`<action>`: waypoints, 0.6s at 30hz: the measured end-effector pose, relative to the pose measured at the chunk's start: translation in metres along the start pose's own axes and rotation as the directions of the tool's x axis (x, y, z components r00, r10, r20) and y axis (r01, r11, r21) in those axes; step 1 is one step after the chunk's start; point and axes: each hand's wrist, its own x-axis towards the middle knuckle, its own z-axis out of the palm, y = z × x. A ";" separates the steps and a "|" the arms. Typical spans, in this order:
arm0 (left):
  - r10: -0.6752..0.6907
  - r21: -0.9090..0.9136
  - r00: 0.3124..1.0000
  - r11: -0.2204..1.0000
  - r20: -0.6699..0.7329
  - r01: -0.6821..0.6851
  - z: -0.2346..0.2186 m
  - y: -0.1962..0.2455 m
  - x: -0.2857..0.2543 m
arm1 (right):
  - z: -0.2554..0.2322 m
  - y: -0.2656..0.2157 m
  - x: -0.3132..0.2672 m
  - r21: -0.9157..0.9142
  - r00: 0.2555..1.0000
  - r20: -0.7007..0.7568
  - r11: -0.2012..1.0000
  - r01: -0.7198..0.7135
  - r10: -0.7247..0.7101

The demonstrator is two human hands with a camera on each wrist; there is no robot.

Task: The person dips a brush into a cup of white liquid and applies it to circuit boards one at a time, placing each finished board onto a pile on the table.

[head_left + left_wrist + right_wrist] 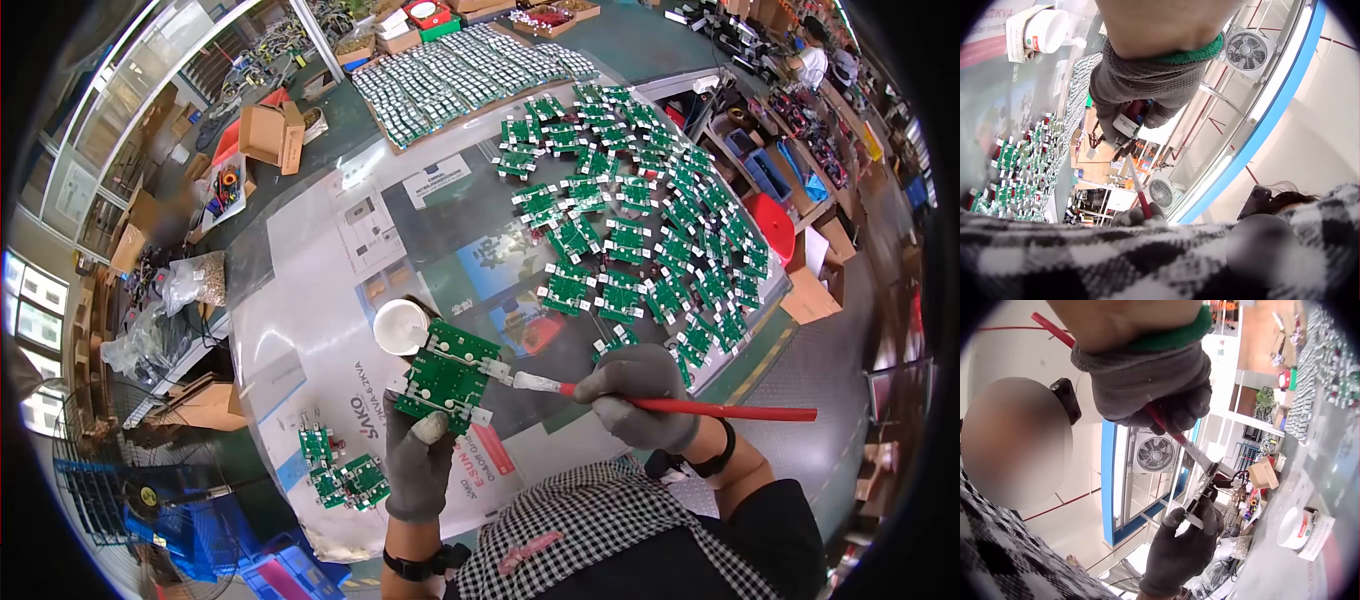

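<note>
One rectangular green circuit board [447,376], clamped in the fingers of a grey-gloved left hand [418,468], hovers above a sheet-covered table [290,345] toward its near edge, as a grey-gloved right hand [642,395] wraps its fingers round a red-handled brush [740,409]

Looked forward and down from the head over the sheet-covered grey desk [295,310]. From the left wrist, looked close along the grey-gloved left grip [1146,82], rolled sideways; from the right wrist, likewise along the grey-gloved right grip [1152,384]. Caught the round white tub [401,328] in all three views.
</note>
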 end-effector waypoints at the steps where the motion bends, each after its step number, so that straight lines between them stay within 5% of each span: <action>1: -0.008 0.018 1.000 1.000 0.009 0.008 -0.002 0.000 0.002 | -0.002 -0.002 0.001 -0.005 1.000 -0.009 1.000 0.013 -0.013; 5: 0.013 0.032 1.000 0.999 -0.005 -0.013 0.015 0.002 -0.001 | -0.002 0.000 0.004 -0.058 1.000 -0.007 0.998 0.030 -0.030; 8: -0.001 0.051 0.999 0.999 -0.043 0.003 0.013 -0.002 0.002 | -0.006 0.002 -0.005 0.133 0.981 0.051 0.972 -0.193 0.188; 11: -0.131 0.192 0.987 0.975 0.093 0.112 -0.024 -0.026 0.018 | -0.017 0.002 -0.018 0.064 0.961 -0.129 0.969 -0.240 0.246; 13: -0.295 0.240 0.951 0.934 0.095 0.266 -0.022 -0.043 0.018 | -0.034 -0.001 -0.026 0.052 0.907 -0.207 0.930 -0.364 0.367; 17: -0.672 0.277 0.698 0.739 0.248 0.614 -0.052 -0.145 0.026 | -0.036 -0.012 -0.021 0.209 0.898 -0.282 0.935 -0.287 0.338; 18: -0.661 0.336 0.710 0.744 0.244 0.577 -0.053 -0.174 0.027 | -0.034 -0.013 -0.018 0.275 0.898 -0.268 0.921 -0.276 0.349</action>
